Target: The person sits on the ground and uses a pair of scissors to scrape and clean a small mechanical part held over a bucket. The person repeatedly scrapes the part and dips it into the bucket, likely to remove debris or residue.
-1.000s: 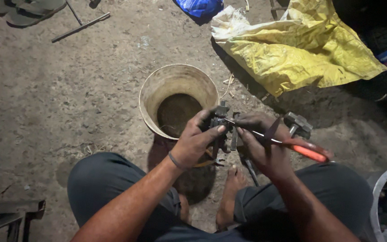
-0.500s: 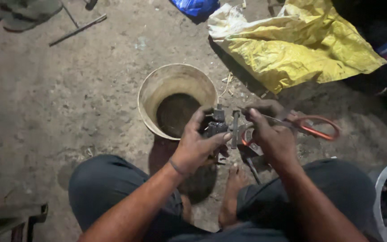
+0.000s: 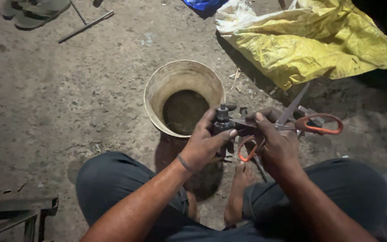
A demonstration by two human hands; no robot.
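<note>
Head view: left hand [image 3: 204, 145] grips dark metal part [image 3: 222, 122], right hand [image 3: 276, 143] grips orange-handled scissors [image 3: 292, 125]; we judge blades cd slip, nick fingers.

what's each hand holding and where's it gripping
The left hand grips a small dark metal part around its body, thumb and fingers on either side. The right hand holds orange-handled scissors near the pivot, not through the handle loops.

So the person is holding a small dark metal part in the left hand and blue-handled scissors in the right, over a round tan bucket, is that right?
Not quite: the scissors have orange handles, not blue, as the head view shows. The rest holds: the left hand grips the small dark metal part, the right hand holds the scissors, and the round tan bucket sits just beyond them.
</note>
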